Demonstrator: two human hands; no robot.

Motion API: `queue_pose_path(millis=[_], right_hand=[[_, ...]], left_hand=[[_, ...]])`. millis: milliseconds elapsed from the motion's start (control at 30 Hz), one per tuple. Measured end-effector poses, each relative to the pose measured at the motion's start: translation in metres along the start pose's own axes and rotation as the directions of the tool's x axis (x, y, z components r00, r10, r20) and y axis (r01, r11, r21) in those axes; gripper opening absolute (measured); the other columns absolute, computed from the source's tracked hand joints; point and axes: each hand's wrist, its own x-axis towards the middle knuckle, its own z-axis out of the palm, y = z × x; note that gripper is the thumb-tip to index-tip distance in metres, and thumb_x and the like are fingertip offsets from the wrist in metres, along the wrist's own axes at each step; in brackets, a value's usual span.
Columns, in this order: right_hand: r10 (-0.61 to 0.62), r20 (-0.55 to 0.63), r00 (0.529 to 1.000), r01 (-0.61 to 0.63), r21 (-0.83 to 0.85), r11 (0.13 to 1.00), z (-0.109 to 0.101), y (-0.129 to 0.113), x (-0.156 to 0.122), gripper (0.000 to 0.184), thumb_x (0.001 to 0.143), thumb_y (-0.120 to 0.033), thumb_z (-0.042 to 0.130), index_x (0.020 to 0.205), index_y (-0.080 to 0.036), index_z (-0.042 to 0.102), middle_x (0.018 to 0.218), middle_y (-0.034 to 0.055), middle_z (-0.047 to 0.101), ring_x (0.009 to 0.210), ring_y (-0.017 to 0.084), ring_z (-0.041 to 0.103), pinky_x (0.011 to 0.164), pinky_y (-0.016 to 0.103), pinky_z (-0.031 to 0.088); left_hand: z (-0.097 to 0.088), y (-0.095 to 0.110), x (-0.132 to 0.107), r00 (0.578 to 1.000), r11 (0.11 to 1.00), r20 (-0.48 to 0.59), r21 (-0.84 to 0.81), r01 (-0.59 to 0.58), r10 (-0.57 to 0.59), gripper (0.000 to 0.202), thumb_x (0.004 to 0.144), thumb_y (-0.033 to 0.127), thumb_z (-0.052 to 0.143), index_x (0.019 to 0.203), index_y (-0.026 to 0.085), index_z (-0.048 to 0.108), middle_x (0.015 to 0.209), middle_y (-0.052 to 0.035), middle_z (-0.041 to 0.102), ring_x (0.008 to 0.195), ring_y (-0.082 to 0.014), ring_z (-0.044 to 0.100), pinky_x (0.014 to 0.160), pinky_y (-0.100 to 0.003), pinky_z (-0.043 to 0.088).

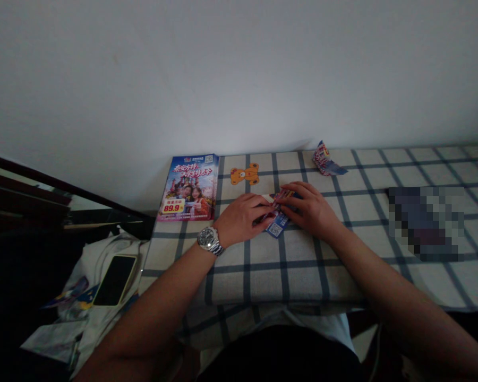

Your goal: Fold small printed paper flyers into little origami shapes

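Note:
Both my hands are on a small folded paper flyer [278, 225] at the middle of the checked tablecloth. It is blue and red, with a QR code on the corner nearest me. My left hand [242, 215], with a metal watch [210, 241] on the wrist, pinches its left side. My right hand [308, 207] grips the far right side, fingers bent over the paper. The fingers hide much of the folds. Left of my hands lies a stack of printed flyers [189, 188]. Beyond them is an orange teddy bear figure [245, 174], flat on the cloth.
A folded paper piece [327, 162] stands near the wall at the back. On the right lies a dark, pixelated flat item [422, 225]. Below the table's left edge, a phone [114, 280] rests on white bags and papers [56, 339]. The wall [239, 79] borders the table's far side.

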Motion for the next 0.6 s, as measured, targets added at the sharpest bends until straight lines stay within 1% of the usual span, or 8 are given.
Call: queue_pose_path(millis=[100,300,433,600], right_hand=[[0.009,-0.007,1.000,-0.009,-0.018,1.000,-0.0013,-0.0008,0.0002,0.023,0.098,-0.030,0.066,0.118,-0.025,0.078,0.141,0.0113,0.065,0.132,0.034,0.055,0.111,0.057,0.052],[0.030,0.003,1.000,-0.030,0.009,1.000,-0.0015,-0.0005,-0.0006,0.024,0.099,-0.031,0.066,0.119,-0.027,0.078,0.131,0.0110,0.067,0.121,0.032,0.059,0.105,0.055,0.054],[0.033,0.012,0.999,-0.033,0.043,0.999,-0.0015,0.0006,-0.0009,0.024,0.099,-0.029,0.066,0.120,-0.029,0.077,0.130,0.0103,0.067,0.121,0.032,0.061,0.105,0.054,0.054],[0.013,0.020,1.000,-0.015,0.079,0.997,-0.0013,0.0033,-0.0013,0.024,0.099,-0.028,0.066,0.120,-0.028,0.077,0.132,0.0106,0.067,0.123,0.031,0.061,0.106,0.053,0.054]], left_hand=[[-0.0028,0.0033,0.0005,0.999,0.999,0.029,-0.032,-0.027,0.028,0.026,0.103,0.035,0.061,0.119,0.020,0.074,0.120,-0.0069,0.074,0.112,-0.0232,0.067,0.104,-0.044,0.054],[-0.0022,0.0030,-0.0011,0.998,0.998,0.040,-0.052,-0.041,0.043,0.027,0.103,0.032,0.060,0.123,0.020,0.073,0.126,-0.0071,0.073,0.115,-0.0225,0.068,0.103,-0.042,0.055],[0.0001,0.0025,-0.0020,0.998,0.998,0.032,-0.054,-0.043,0.045,0.027,0.103,0.032,0.060,0.123,0.019,0.072,0.127,-0.0074,0.072,0.116,-0.0225,0.068,0.104,-0.042,0.056],[0.0013,0.0024,-0.0032,0.997,0.998,0.058,-0.049,-0.047,0.050,0.030,0.103,0.034,0.060,0.126,0.018,0.071,0.130,-0.0094,0.070,0.119,-0.0238,0.066,0.105,-0.043,0.056]])
